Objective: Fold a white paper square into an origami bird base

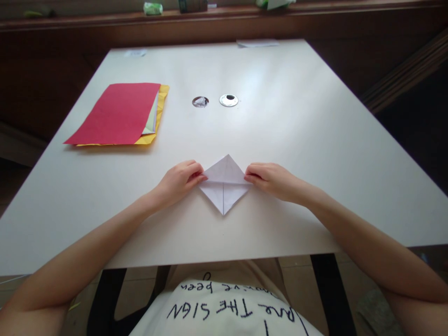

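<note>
A small sheet of white paper, folded into a diamond, lies near the front of the white table. One crease runs across its middle, and a vertical seam splits its lower half. My left hand pinches the left corner between thumb and fingers. At the opposite corner, my right hand grips the paper in the same way. The fingers of both hands are curled closed, and they cover the side corners. The diamond's top and bottom points stay uncovered.
Red paper lies over yellow paper at the left of the white table. Two round holes, one with a silver rim, sit beyond my hands. Paper rests at the far edge. A ledge holds small items behind.
</note>
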Demonstrator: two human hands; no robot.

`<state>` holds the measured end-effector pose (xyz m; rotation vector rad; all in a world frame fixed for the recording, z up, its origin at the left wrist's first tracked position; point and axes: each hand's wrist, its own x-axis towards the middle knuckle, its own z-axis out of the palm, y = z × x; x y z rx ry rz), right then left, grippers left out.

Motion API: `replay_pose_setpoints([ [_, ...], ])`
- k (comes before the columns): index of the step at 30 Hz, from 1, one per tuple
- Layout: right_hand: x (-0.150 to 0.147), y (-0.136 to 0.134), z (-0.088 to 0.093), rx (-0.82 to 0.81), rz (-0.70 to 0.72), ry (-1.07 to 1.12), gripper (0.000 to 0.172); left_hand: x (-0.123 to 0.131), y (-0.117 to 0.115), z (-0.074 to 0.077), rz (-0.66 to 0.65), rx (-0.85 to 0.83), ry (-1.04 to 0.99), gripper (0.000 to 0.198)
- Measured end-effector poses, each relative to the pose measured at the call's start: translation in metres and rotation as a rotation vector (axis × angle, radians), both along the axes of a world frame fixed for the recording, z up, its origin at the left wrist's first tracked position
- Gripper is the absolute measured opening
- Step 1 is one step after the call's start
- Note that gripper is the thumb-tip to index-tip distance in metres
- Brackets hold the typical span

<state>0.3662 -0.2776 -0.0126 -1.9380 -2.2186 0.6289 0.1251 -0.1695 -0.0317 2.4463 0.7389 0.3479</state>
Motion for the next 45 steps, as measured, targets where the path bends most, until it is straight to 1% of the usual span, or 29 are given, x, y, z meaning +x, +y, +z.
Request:
replay_pose_setpoints([
  [6, -0.016, -0.001, -0.006, 0.056, -0.088, -0.141, 0.026, 0.006, -0.008, -0.005, 0.041, 0.194, 0.057, 0.026],
  [11, -0.022, 0.0, -0.009, 0.076, -0.184, -0.245, 0.027, 0.009, -0.011, -0.012, 0.07, 0.303, 0.046, 0.016],
  [14, -0.023, 0.001, -0.01, 0.071, -0.215, -0.278, 0.027, 0.009, -0.012, -0.015, 0.065, 0.35, 0.032, 0.024],
  [18, -0.024, 0.002, -0.008, 0.065, -0.232, -0.292, 0.028, 0.01, -0.01, -0.015, 0.022, 0.402, 0.012, 0.034],
  [21, -0.022, 0.003, -0.006, 0.057, -0.228, -0.284, 0.03, 0.009, -0.007, -0.015, -0.106, 0.398, -0.014, 0.037],
  [23, -0.018, 0.003, -0.004, 0.044, -0.208, -0.267, 0.031, 0.008, -0.006, -0.015, -0.193, 0.378, -0.039, 0.037],
  [26, -0.012, 0.0, -0.001, 0.024, -0.192, -0.209, 0.031, 0.004, -0.005, -0.013, -0.255, 0.363, -0.064, 0.036],
  [28, -0.009, -0.002, -0.001, 0.052, -0.21, -0.097, 0.025, 0.002, -0.008, -0.009, -0.3, 0.36, -0.07, 0.034],
  [30, -0.009, -0.003, -0.004, 0.115, -0.205, 0.048, 0.016, 0.0, -0.013, -0.005, -0.356, 0.353, -0.069, 0.029],
  [33, -0.013, -0.004, -0.008, 0.186, -0.134, 0.192, 0.015, 0.0, -0.023, -0.002, -0.423, 0.354, -0.062, 0.025],
  [36, -0.018, -0.006, -0.011, 0.173, -0.09, 0.279, 0.015, 0.001, -0.032, -0.002, -0.455, 0.38, -0.058, 0.025],
  [40, -0.025, -0.011, -0.012, 0.127, -0.044, 0.329, 0.013, 0.002, -0.04, -0.003, -0.445, 0.425, -0.06, 0.024],
  [42, -0.026, -0.012, -0.012, 0.132, -0.046, 0.317, 0.012, 0.002, -0.042, -0.002, -0.445, 0.439, -0.065, 0.024],
  [45, -0.027, -0.012, -0.013, 0.159, -0.093, 0.3, 0.01, 0.004, -0.044, -0.003, -0.466, 0.431, -0.073, 0.024],
])
